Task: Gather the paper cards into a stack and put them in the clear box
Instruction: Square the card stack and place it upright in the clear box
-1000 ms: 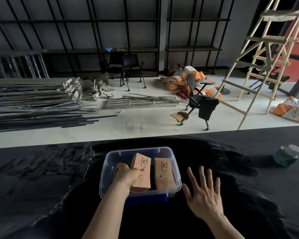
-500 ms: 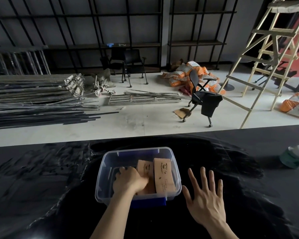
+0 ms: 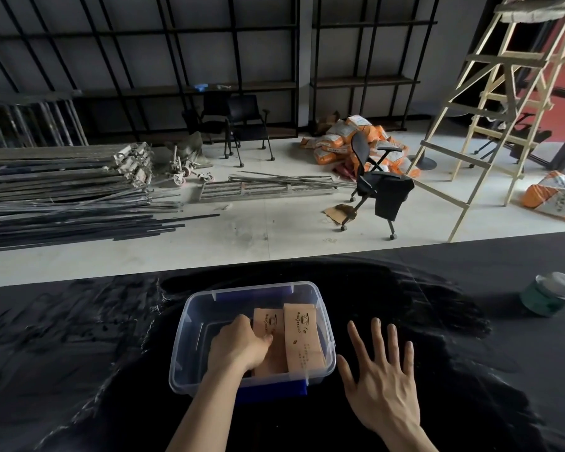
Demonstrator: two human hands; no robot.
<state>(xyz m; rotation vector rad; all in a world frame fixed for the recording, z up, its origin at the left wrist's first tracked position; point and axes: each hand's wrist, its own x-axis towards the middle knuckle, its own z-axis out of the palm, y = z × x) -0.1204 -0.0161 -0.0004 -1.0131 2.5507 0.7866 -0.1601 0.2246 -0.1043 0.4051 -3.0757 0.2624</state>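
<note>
- Black cloth covers the work surface; beyond its far edge a pale floor with metal rods, chairs and a ladder can be seen.
- A clear box stands on the cloth at the near centre, with its blue lid apparently tucked underneath.
- Two stacks of paper cards are seen inside the box: the right stack lies free, and the left stack is partly covered by the left hand.
- The left hand is curled over the near end of the left stack; whether the cards are pinched or only pressed cannot be told.
- The right hand is spread open, holding nothing, just right of the box; contact with the cloth cannot be confirmed.
- If the hand is pulled out with cards caught under the fingers, the left stack could be fanned or dragged up the wall.
- The light box could be shifted on the cloth, since it is not steadied by the right hand.
- A jar at the far right is well apart and is judged no hazard.
</note>
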